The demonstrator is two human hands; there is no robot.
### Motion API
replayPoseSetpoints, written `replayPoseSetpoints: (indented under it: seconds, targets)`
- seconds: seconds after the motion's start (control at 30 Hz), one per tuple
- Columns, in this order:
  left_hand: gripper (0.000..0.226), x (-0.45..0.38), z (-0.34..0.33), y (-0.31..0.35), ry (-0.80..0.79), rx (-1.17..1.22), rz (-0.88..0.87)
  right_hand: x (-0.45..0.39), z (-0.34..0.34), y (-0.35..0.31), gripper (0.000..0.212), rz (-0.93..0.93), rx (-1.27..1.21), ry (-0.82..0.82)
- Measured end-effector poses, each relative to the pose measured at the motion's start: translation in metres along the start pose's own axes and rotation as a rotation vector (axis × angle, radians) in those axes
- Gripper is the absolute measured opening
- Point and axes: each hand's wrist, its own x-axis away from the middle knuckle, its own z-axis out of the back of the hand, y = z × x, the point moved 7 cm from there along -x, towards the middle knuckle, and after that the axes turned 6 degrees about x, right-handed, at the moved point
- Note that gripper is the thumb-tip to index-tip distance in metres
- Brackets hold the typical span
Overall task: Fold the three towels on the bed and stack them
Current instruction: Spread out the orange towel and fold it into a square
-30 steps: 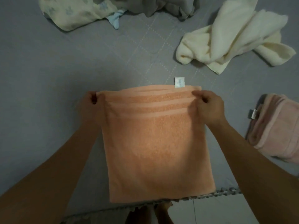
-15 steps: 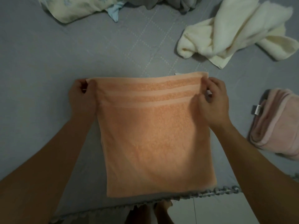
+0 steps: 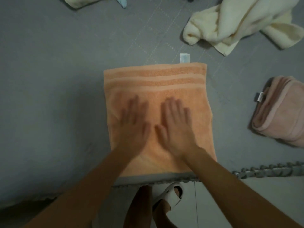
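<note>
Right now both hands lie flat, palms down, on the orange towel (image 3: 156, 83), which sits folded into a rough square on the grey bed (image 3: 49, 79), its near edge close to the bed's fringed edge (image 3: 263, 170). L hand (image 3: 133, 127) presses the towel's middle-left, fingers straight & spread, gripping nothing; it's motion-blurred, so finger detail is soft. R hand (image 3: 176, 127) presses just beside it toward the towel's middle-right, fingers also straight, thumb angled toward the L hand, holding nothing. Woven stripes run across the towel's far end, and a small white tag (image 3: 184, 57) sticks out past that far edge near the right corner. Cream towel (image 3: 238, 25) lies crumpled & unfolded, beyond the orange towel and to its right, well apart from it. Pink towel (image 3: 279, 111) sits folded to the right of the orange towel, apart from it, w/ a small label on its left side. Beyond the orange towel to the left, a pale cloth (image 3: 75, 2) is cut off by the frame's top edge. Nearer than the orange towel, below the bed edge, a foot in a white slipper (image 3: 171, 195) stands on the floor.
</note>
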Motion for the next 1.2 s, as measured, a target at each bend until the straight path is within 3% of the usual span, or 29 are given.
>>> replayPoseSetpoints:
  seconds: [0.1, 0.27, 0.33, 0.4, 0.5, 0.57, 0.67, 0.77, 0.9, 1.07, 1.2]
  targets:
    - [0.066, 0.050, -0.046, -0.001, -0.172, -0.110, -0.034, 0.024, -0.044, -0.006, 0.069, 0.119, 0.129, -0.056]
    - [0.087, 0.120, -0.030, -0.081, -0.145, -0.146, 0.259, 0.062, -0.051, 0.082, 0.073, -0.070, 0.196, -0.009]
    - [0.090, 0.143, -0.018, -0.089, -0.135, -0.019, 0.441, 0.086, -0.043, 0.105, 0.078, -0.253, 0.091, 0.003]
    - [0.073, 0.158, -0.004, -0.077, -0.059, 0.177, 0.542, 0.119, -0.030, 0.123, 0.076, -0.464, -0.065, 0.052]
    - [0.041, 0.176, 0.010, -0.056, 0.158, 0.525, 0.699, 0.168, -0.018, 0.136, 0.042, -0.688, -0.312, 0.209]
    - [0.042, 0.185, 0.014, -0.050, 0.239, 0.611, 0.788, 0.188, -0.027, 0.130, 0.024, -0.770, -0.586, 0.208]
    - [0.043, 0.190, 0.009, -0.053, 0.204, 0.753, 0.819, 0.195, -0.042, 0.128, 0.014, -0.773, -0.769, 0.125]
    - [0.013, 0.199, 0.010, -0.070, 0.063, 0.558, 0.802, 0.190, -0.039, 0.144, 0.026, -0.688, -0.613, 0.068]
    - [0.021, 0.216, 0.001, -0.092, -0.058, 0.400, 0.872, 0.199, -0.044, 0.162, 0.026, -0.736, -0.554, 0.026]
    - [0.018, 0.222, -0.010, -0.086, 0.096, 0.662, 0.944, 0.202, -0.055, 0.149, 0.016, -0.756, -0.685, -0.098]
    - [0.029, 0.241, -0.027, -0.078, -0.034, 0.820, 1.069, 0.210, -0.047, 0.144, 0.021, -0.766, -0.811, -0.143]
